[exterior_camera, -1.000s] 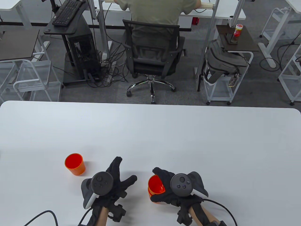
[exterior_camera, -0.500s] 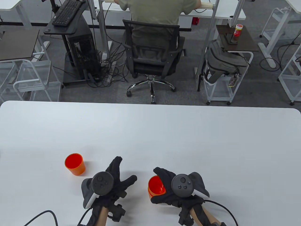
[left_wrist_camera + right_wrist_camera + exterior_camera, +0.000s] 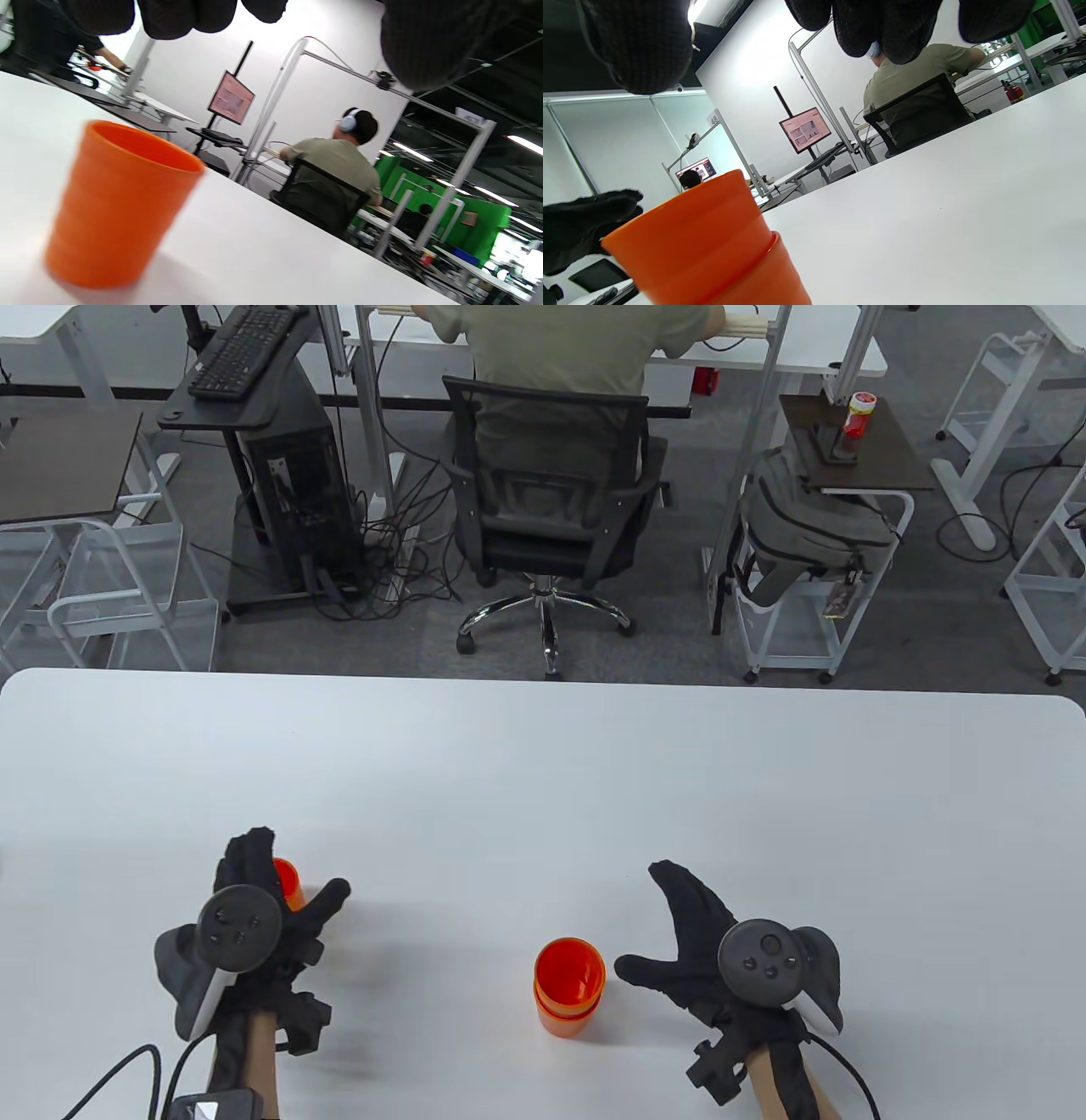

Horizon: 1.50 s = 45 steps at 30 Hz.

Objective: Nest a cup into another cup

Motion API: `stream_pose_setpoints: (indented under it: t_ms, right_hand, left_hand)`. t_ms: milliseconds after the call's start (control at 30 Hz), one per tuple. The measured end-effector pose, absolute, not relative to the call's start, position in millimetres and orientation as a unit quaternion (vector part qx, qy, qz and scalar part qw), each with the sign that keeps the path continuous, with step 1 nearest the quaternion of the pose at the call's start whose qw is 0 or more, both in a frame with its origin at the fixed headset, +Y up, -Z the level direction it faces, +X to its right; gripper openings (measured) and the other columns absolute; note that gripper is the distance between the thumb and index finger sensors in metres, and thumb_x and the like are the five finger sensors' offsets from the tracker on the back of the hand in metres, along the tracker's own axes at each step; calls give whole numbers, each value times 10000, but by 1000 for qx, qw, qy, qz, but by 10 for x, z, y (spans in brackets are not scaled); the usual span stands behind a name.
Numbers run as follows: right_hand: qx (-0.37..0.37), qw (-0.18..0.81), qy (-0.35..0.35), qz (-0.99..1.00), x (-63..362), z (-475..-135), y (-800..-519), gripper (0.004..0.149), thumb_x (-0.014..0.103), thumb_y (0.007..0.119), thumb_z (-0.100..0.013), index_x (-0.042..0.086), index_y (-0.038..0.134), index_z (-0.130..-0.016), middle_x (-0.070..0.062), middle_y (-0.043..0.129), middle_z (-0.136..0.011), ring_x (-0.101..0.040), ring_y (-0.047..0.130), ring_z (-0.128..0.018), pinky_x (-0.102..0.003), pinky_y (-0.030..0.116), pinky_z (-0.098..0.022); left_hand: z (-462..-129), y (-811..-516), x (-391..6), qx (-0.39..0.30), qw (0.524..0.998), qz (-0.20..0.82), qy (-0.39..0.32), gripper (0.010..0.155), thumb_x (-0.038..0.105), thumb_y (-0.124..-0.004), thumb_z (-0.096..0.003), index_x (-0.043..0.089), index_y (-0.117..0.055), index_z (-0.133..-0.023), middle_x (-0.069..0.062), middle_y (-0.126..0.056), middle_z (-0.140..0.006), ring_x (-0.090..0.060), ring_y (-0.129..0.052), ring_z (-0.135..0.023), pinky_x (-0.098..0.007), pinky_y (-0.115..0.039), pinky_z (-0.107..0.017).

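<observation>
Two orange cups stand nested as one stack (image 3: 569, 987) on the white table (image 3: 543, 780); the stack also shows in the right wrist view (image 3: 712, 250). My right hand (image 3: 679, 933) is open just right of the stack and touches nothing. A single orange cup (image 3: 288, 882) stands at the left, mostly hidden behind my left hand (image 3: 284, 874). In the left wrist view this cup (image 3: 118, 203) stands upright and free below my spread fingers (image 3: 186, 17). My left hand is open right by it.
The table's near edge lies just below both hands. Glove cables (image 3: 127, 1069) trail off the bottom edge. Beyond the far edge are an office chair (image 3: 551, 509) with a seated person, desks and carts.
My right hand has let go of the cup stack and moved right, fingers spread. My left hand has moved left and forward to the single orange cup.
</observation>
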State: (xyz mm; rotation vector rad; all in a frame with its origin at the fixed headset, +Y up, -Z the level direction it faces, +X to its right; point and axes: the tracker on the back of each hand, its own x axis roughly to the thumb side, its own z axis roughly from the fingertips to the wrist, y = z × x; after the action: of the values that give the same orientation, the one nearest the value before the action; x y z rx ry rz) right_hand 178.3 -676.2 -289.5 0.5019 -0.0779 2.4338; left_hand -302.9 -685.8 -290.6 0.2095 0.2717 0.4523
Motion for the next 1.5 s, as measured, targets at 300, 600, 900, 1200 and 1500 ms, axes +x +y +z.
stream_pose_setpoints:
  t_ms: [300, 600, 900, 1200, 1500]
  right_hand:
    - [144, 321, -25, 936, 2012, -2943, -6922, 1030, 590, 828, -463, 19, 329, -1160, -309, 448, -1159, -561, 519, -1030, -771, 493, -656]
    - [104, 316, -19, 943, 2183, -2993, -7072, 1022, 589, 823, -465, 19, 333, -1157, -306, 457, -1154, -557, 526, -1027, -767, 497, -655]
    - [96, 301, -17, 948, 2190, -3017, -7117, 1015, 589, 821, -464, 20, 342, -1155, -305, 462, -1152, -555, 530, -1025, -764, 499, -656]
    - [88, 302, -18, 949, 2236, -3018, -7129, 1013, 592, 818, -464, 21, 346, -1155, -312, 453, -1153, -561, 536, -1020, -763, 501, -655]
    - [83, 299, -18, 950, 2257, -3012, -7139, 1011, 591, 818, -465, 20, 347, -1154, -314, 453, -1152, -562, 531, -1021, -763, 500, -655]
  left_hand:
    - [-3136, -7260, -3431, 4, 946, 251, 206, 1245, 801, -805, -369, -32, -334, -1165, -345, -481, -1213, -527, -669, -1048, -671, -650, -713]
    - [-3272, -7510, -3378, -38, 952, 202, 228, 1193, 790, -790, -404, -25, -359, -1161, -298, -571, -1188, -479, -733, -1026, -647, -674, -713]
    - [-3275, -7612, -3378, -8, 948, 222, 229, 1121, 794, -760, -436, 34, -371, -1162, -190, -702, -1135, -346, -872, -956, -600, -721, -711]
    - [-3316, -7275, -3007, 30, 963, 225, 145, 1126, 820, -746, -440, 26, -393, -1157, -202, -711, -1116, -355, -884, -926, -596, -734, -694]
    - [-3145, -6616, -1969, 88, 961, 260, -37, 1130, 821, -753, -447, 15, -409, -1159, -212, -726, -1110, -362, -891, -919, -595, -740, -687]
